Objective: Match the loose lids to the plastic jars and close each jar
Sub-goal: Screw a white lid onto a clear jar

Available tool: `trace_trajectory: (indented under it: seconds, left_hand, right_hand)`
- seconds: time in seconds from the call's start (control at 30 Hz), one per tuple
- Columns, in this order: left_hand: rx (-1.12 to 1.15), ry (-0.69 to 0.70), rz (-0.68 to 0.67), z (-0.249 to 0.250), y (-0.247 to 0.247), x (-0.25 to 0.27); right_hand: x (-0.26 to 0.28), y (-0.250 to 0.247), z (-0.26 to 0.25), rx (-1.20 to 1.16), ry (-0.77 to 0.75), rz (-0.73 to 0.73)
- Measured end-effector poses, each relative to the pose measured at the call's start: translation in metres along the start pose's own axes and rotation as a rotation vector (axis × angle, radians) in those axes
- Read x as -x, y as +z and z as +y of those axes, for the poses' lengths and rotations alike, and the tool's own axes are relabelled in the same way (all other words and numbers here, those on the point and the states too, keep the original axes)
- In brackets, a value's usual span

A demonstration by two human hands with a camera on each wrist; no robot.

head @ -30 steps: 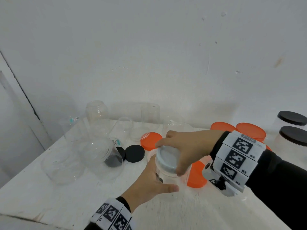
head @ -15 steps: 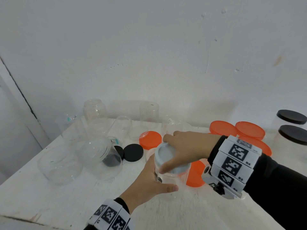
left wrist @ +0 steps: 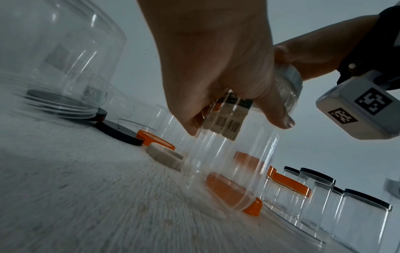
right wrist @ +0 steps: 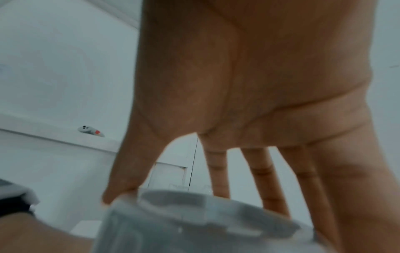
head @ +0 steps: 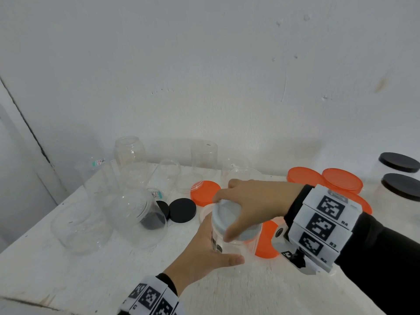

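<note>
A clear plastic jar (head: 229,245) (left wrist: 227,162) with a barcode label stands on the white table, near the middle. My left hand (head: 204,253) (left wrist: 216,68) wraps round its upper body, thumb in front. A pale grey lid (head: 227,215) (right wrist: 194,222) sits on the jar's mouth. From above, my right hand (head: 254,203) (right wrist: 238,102) grips the lid by its rim with thumb and fingers. Loose lids lie close by: an orange lid (head: 205,192), a black lid (head: 183,210), a whitish lid (left wrist: 164,158), and another orange lid (head: 267,241) behind the jar.
Several open clear jars (head: 129,153) stand at the back left, and one large jar (head: 138,214) lies on its side over a black lid. At the right are orange-lidded jars (head: 342,180) and black-lidded jars (head: 398,162). The table's front edge (head: 27,300) is near.
My right hand has turned on the grey lid, its thumb swinging toward me across the rim. The left hand and the jar have stayed in place.
</note>
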State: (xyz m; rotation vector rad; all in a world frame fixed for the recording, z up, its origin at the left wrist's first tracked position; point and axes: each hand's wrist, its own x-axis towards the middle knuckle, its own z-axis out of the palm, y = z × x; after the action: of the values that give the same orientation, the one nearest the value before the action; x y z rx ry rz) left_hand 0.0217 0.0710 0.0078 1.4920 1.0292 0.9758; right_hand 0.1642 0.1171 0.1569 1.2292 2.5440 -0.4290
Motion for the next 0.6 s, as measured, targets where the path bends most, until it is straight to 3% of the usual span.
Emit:
trace_trajectory:
  seconds: [0.17, 0.33, 0.43, 0.6]
  left_hand:
    - [-0.025, -0.008, -0.004, 0.000, 0.000, -0.002]
    - [-0.048, -0.009, 0.009, 0.000, 0.000, -0.001]
    - [-0.032, -0.013, 0.005, 0.000, 0.000, 0.000]
    - [-0.002, 0.007, -0.013, 0.004, 0.000, 0.001]
  right_hand:
    - [-0.004, 0.006, -0.001, 0.021, 0.108, 0.018]
    - [0.004, -0.010, 0.003, -0.087, -0.027, -0.103]
    - [0.002, -0.010, 0.005, -0.098, -0.038, -0.064]
    - [-0.002, -0.001, 0.003, -0.031, 0.069, 0.017]
